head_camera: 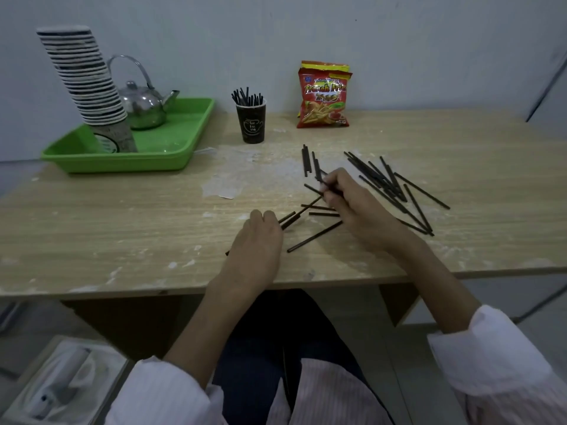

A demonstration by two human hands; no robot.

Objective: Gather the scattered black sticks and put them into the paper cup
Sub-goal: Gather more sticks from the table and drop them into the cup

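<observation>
The left hand (256,240) hides most of the sticks (288,218) beneath it.

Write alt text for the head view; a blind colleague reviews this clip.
Two bare hands gather black sticks scattered on a wooden table: the right hand pinches some, the left hand holds a few. Behind stand a paper cup already holding sticks, a snack bag, and a green tray with a kettle.

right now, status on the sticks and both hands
Left hand shut on a few sticks. Right hand pinching one stick. Many sticks loose on table; paper cup partly filled. Path to cup clear.
</observation>
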